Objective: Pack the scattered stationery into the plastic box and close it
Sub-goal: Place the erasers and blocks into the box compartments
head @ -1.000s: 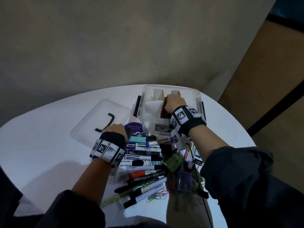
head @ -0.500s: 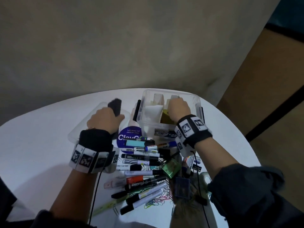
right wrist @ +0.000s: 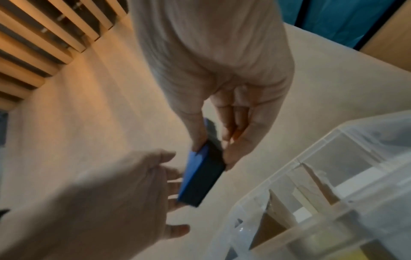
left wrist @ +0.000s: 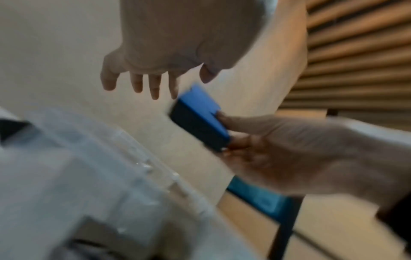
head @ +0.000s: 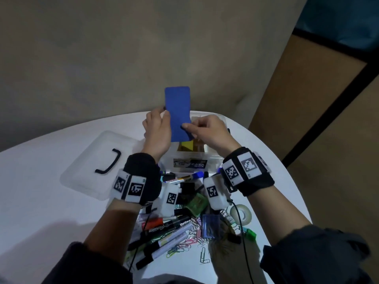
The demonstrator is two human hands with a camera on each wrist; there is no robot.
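Item: one blue eraser (head: pixel 178 113) (left wrist: pixel 200 121) (right wrist: pixel 200 177) with a dark underside, upright in the air above the far side of the one clear plastic box (head: pixel 213 160) (right wrist: pixel 333 158). Change since half a second ago: it was then a dark block in the left hand over the lid while the right hand was down inside the box; both hands are now raised and the eraser has passed across. Right hand (head: pixel 209 133) (left wrist: pixel 300 154) (right wrist: pixel 222 61): thumb and fingers pinching the eraser's lower end. Left hand (head: pixel 156 132) (left wrist: pixel 184 35) (right wrist: pixel 106 202): fingers spread and slack at the eraser's left edge, gripping nothing; whether they touch it cannot be told. Box: open, standing on the white table (head: pixel 41 201), already holding yellow and pale items. Writing: a label (head: pixel 189 163) on the near wall reads "CASA BOX"; print on the markers is too small to read. Counts: one lid (head: pixel 86 171), lying flat left of the box, with one black handle (head: pixel 108 161); one roll of clear tape (head: pixel 241 215); one small blue case (head: pixel 211 225); one green packet (head: pixel 195 202); a pile of markers (head: pixel 164 232) near the person, overlapping and partly hidden by the wrists, so not countable; many scattered paper clips (head: pixel 203 256).
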